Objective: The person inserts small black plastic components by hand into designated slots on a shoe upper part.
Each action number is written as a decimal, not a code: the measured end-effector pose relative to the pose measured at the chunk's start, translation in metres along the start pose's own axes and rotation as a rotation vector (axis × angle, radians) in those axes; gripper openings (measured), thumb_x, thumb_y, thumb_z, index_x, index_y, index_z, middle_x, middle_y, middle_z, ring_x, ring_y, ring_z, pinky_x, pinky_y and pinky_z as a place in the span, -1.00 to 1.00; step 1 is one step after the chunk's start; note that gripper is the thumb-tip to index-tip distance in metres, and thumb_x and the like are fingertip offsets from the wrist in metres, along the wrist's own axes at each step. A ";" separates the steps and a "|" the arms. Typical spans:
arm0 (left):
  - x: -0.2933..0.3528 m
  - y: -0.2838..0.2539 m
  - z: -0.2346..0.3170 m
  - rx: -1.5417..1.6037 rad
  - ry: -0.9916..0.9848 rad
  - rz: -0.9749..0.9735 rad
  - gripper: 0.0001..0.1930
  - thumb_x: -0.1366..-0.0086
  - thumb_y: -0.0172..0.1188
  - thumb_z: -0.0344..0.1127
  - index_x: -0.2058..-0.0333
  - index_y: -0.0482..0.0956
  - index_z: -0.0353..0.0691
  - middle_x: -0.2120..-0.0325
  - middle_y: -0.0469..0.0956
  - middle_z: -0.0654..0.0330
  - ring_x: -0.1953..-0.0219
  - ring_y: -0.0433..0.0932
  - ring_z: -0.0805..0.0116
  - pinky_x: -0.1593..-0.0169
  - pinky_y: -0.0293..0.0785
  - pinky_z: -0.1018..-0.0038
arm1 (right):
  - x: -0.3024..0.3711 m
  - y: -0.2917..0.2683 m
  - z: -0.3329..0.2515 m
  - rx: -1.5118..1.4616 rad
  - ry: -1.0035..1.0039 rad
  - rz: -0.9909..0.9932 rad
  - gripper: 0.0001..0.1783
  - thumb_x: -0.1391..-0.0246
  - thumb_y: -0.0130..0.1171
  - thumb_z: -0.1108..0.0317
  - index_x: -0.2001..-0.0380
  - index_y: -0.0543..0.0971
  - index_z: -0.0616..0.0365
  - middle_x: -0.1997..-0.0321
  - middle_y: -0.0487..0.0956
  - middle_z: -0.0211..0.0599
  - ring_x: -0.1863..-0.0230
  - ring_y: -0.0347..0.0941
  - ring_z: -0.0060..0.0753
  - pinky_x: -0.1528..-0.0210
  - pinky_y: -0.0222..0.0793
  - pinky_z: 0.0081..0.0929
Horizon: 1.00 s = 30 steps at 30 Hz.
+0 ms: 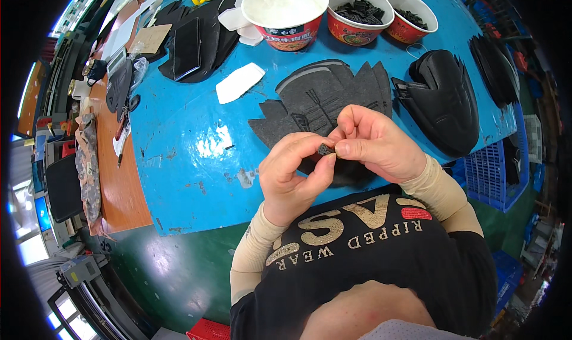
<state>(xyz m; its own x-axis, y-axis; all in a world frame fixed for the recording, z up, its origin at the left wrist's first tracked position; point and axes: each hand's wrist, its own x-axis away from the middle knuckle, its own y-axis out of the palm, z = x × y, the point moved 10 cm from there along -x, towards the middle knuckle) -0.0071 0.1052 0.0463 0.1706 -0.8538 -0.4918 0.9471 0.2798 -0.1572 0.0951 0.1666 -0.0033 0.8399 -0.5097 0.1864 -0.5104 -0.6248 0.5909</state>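
Note:
In front of my chest, over the near edge of the blue table, my two hands meet at the fingertips. My left hand (292, 173) pinches a small black textured piece (325, 150) between thumb and fingers. From the other side my right hand (384, 144) closes thumb and forefinger on the edge of that same piece; its exact kind is too small to tell. Just beyond the hands lies a stack of dark grey, notched fabric panels (307, 95) with stitched line patterns, partly hidden by my fingers.
Along the far side stand a large paper bowl (285, 39) of white stuff and two smaller bowls (359, 35) (407, 32) of black pieces. Shaped black panels (444, 110) lie at right. A phone (187, 48) and white card (239, 82) lie left; a blue crate (497, 173) stands low right.

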 end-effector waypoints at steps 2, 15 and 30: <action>-0.004 0.000 0.007 -0.077 0.017 -0.023 -0.78 -0.07 0.25 -0.66 0.26 0.59 -0.37 0.31 0.60 0.11 0.28 0.56 0.38 0.24 0.46 0.53 | 0.001 -0.001 0.000 0.019 0.010 0.004 -0.78 -0.20 0.23 0.46 0.27 0.35 0.12 0.17 0.58 -0.34 0.14 0.47 -0.66 0.07 0.43 -0.65; -0.003 -0.026 0.006 -0.326 0.006 0.018 -0.74 0.05 0.29 -0.64 0.31 0.63 -0.29 0.36 0.59 0.12 0.38 0.57 0.28 0.30 0.51 0.47 | 0.006 -0.046 -0.052 0.551 -0.327 0.310 -0.73 -0.12 0.26 0.53 0.30 0.32 0.13 0.27 0.55 -0.43 0.24 0.45 -0.69 0.16 0.42 -0.63; -0.006 0.012 0.015 -0.655 0.172 -0.204 -0.63 0.09 0.32 -0.58 0.21 0.62 -0.24 0.38 0.52 0.17 0.33 0.49 0.17 0.26 0.44 0.32 | -0.001 -0.020 -0.066 1.436 -0.696 0.257 -0.75 0.04 0.29 0.51 0.34 0.41 0.10 0.41 0.51 -0.40 0.32 0.47 -0.27 0.15 0.31 -0.35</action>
<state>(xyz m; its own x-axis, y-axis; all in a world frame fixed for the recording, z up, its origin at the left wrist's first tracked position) 0.0072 0.1069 0.0600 -0.0895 -0.8511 -0.5173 0.5880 0.3741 -0.7171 0.1165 0.2190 0.0365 0.6715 -0.5886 -0.4503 -0.6954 -0.2905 -0.6573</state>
